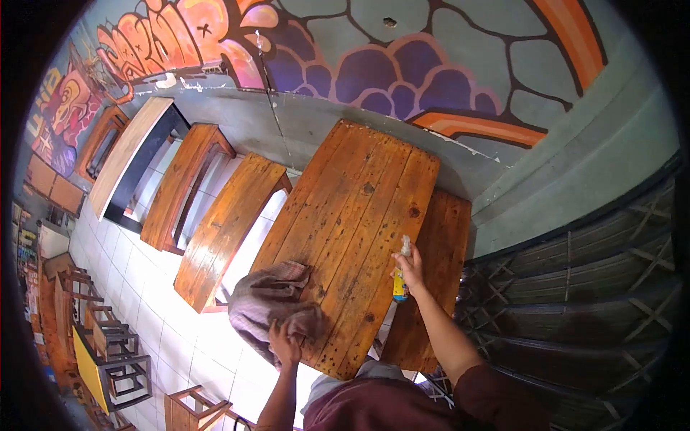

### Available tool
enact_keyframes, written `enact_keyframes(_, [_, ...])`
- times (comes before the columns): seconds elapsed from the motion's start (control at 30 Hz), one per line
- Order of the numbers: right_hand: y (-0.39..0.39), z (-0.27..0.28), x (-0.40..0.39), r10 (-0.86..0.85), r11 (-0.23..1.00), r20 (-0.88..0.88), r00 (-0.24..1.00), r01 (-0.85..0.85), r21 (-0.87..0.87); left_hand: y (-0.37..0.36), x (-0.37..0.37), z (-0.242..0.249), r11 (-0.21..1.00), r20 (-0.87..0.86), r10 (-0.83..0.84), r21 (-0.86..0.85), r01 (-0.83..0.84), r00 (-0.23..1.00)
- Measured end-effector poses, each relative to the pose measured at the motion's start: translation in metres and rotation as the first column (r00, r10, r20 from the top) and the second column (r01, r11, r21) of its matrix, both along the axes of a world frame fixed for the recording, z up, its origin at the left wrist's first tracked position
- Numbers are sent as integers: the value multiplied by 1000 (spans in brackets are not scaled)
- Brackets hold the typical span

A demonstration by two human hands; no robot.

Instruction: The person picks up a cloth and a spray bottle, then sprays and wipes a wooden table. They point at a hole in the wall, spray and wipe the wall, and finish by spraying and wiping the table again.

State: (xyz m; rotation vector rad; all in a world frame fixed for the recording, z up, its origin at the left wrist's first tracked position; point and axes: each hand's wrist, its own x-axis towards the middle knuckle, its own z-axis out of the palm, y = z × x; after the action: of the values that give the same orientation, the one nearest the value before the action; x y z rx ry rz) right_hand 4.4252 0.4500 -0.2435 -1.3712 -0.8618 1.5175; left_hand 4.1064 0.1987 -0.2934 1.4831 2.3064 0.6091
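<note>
My right hand (410, 271) is wrapped round a small spray bottle (399, 289) with a clear top and a yellow and blue label, held over the right edge of the wooden table (359, 208). At the table's near left edge lies a crumpled greyish-mauve cloth (269, 305), partly draped over the side. My left hand (285, 346) is on the cloth's lower edge, its fingers bent into the fabric. The tabletop is made of planks with dark knots.
A wooden bench (449, 251) stands along the table's right side, by a folding metal gate (575, 302). Leftward are another bench (230, 230), more wooden furniture and a yellow-sided stool (90, 366) on white tiles. A painted wall (309, 122) borders the far end.
</note>
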Motion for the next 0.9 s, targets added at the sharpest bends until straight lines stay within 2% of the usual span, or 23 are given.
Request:
enact_keyframes(0.03, [2,-15,-1,-40,999,54,998,38,34,-5,-12,-35,968,104,214,108,-225,971])
enact_keyframes(0.07, [6,-28,-2,-27,999,61,998,26,24,1,-10,-28,875,224,406,185,-447,886])
enact_keyframes(0.1, [7,-42,0,40,996,136,990,-50,70,2,-8,-7,872,135,437,181,-456,889])
enact_keyframes(0.13, [5,-57,2,103,986,211,972,-128,106,7,-11,-12,871,132,449,157,-466,884])
enact_keyframes(0.2, [5,-58,-1,154,988,201,967,-155,-8,0,-18,-26,844,69,434,318,-432,898])
enact_keyframes(0.23, [4,-58,-2,141,990,134,981,-140,-22,-5,-19,-32,850,66,442,288,-441,895])
enact_keyframes(0.27, [2,-56,-5,122,992,65,990,-120,-29,-7,-22,-36,845,215,431,245,-475,877])
enact_keyframes(0.3, [-3,-32,-15,84,995,-34,996,-86,-50,-7,-24,-37,840,362,410,208,-501,837])
enact_keyframes(0.33, [-3,-31,-13,82,995,-30,996,-83,-52,-8,-22,-34,841,364,409,205,-500,837])
enact_keyframes(0.4, [-5,-30,-11,277,961,-172,945,-271,57,-13,-17,-22,942,366,305,18,-335,879])
enact_keyframes(0.47, [-11,-6,-20,311,949,-147,939,-299,98,-12,-9,1,952,427,258,37,-302,866])
enact_keyframes(0.53, [-15,10,-28,356,930,-150,922,-334,151,-11,-6,21,986,396,-23,161,-45,918])
enact_keyframes(0.57, [-17,21,-33,354,930,-146,924,-330,164,-24,-21,-16,977,366,-177,175,119,914])
enact_keyframes(0.6, [-22,35,-40,310,947,-180,934,-286,146,-15,-21,3,975,364,-182,189,119,914])
enact_keyframes(0.63, [-23,41,-45,270,961,-215,939,-248,126,-3,-19,43,935,289,-348,179,307,892])
enact_keyframes(0.67, [-22,39,-44,281,957,-212,936,-256,135,4,-18,63,865,217,-502,150,479,837])
enact_keyframes(0.7, [-23,35,-40,319,946,-208,925,-296,134,0,-28,53,825,48,-565,60,562,824])
enact_keyframes(0.73, [-22,37,-41,352,935,-207,913,-331,130,-5,-33,45,828,45,-560,58,558,827])
enact_keyframes(0.8, [-16,47,-44,364,930,-227,903,-341,136,-6,-40,29,918,-181,-395,-63,390,901])
enact_keyframes(0.83, [-11,56,-47,358,933,-240,903,-334,133,-4,-44,21,926,-182,-362,-184,330,914])
enact_keyframes(0.87, [-5,57,-48,350,936,-253,902,-329,123,-4,-48,14,924,-178,-362,-196,328,915])
enact_keyframes(0.9, [2,44,-43,351,936,-258,900,-333,112,-1,-50,11,907,-201,-375,-281,313,905])
